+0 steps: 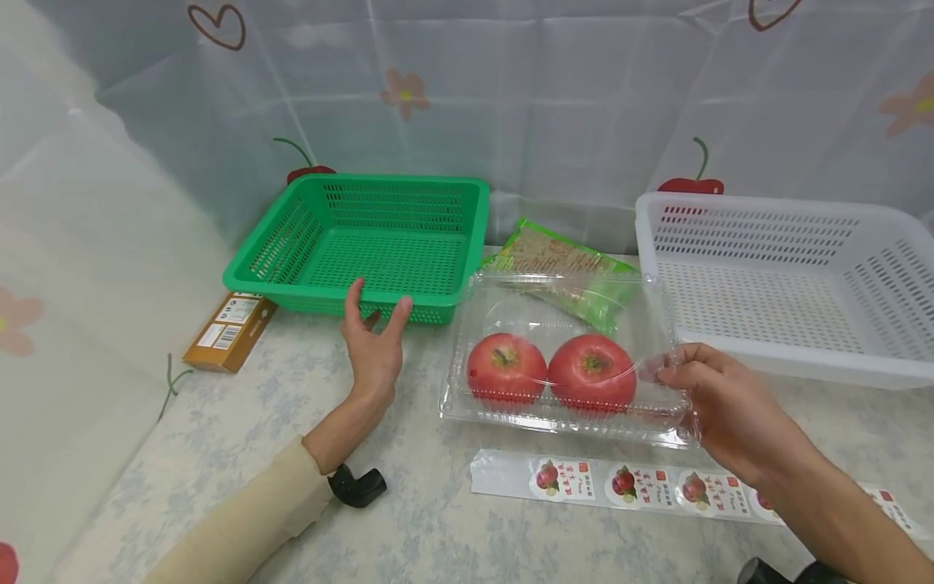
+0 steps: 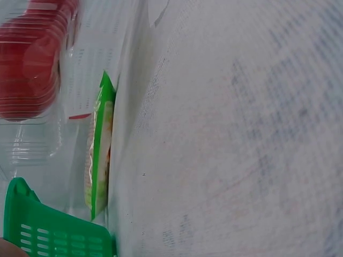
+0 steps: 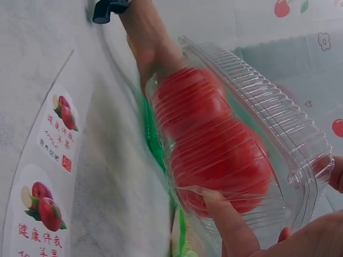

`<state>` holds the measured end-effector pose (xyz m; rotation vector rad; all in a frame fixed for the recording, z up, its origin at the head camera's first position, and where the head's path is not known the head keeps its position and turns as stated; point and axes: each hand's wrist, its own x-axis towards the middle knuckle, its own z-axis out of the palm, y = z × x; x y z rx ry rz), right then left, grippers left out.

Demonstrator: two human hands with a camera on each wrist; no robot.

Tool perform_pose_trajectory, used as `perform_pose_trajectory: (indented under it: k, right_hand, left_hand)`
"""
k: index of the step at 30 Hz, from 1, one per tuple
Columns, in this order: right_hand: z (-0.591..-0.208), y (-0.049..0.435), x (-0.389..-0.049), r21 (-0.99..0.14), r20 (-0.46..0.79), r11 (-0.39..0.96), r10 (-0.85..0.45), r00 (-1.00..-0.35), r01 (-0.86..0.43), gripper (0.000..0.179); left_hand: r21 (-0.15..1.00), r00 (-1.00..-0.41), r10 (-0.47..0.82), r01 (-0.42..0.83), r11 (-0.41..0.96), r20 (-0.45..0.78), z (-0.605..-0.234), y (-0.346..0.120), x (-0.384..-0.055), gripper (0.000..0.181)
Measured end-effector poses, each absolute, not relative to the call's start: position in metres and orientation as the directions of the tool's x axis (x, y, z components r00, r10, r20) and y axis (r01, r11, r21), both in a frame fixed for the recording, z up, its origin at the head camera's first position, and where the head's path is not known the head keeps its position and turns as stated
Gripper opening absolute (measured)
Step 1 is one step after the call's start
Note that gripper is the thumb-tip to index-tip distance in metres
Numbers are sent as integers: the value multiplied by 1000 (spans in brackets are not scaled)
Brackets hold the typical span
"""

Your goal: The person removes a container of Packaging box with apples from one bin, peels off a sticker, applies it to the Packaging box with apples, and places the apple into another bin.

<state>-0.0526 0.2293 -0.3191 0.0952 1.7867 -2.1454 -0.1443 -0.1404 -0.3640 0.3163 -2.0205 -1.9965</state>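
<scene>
My right hand (image 1: 730, 405) grips the right end of a clear plastic clamshell box (image 1: 569, 316), thumb on one side. Two red apples (image 1: 593, 371) sit side by side in the box, which is raised above the table. In the right wrist view the thumb presses the clear wall beside the apples (image 3: 220, 166). My left hand (image 1: 374, 349) is at the front of a green plastic basket (image 1: 350, 296), thumb and index finger spread apart. Whether it touches the rim I cannot tell. The basket's visible inside holds nothing.
A white basket (image 1: 766, 353) stands at the right. Behind the box lies a green-edged packet (image 1: 540, 243), partly seen through the lid. A brown carton (image 1: 229, 332) lies by the green basket's left corner. A strip of apple stickers (image 1: 627, 485) lies in front.
</scene>
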Motion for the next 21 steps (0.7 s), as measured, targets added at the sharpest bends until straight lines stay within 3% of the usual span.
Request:
perform_pose_trajectory:
  k: [9, 21]
  right_hand:
    - [-332, 226, -49, -922, -284, -202, -226, -932, 331, 12]
    - [-347, 233, -45, -937, -287, -120, -272, -918, 328, 21]
  left_hand:
    - [998, -937, -344, 55, 24, 60, -365, -141, -144, 75]
    - [997, -937, -340, 65, 34, 73, -366, -142, -145, 74]
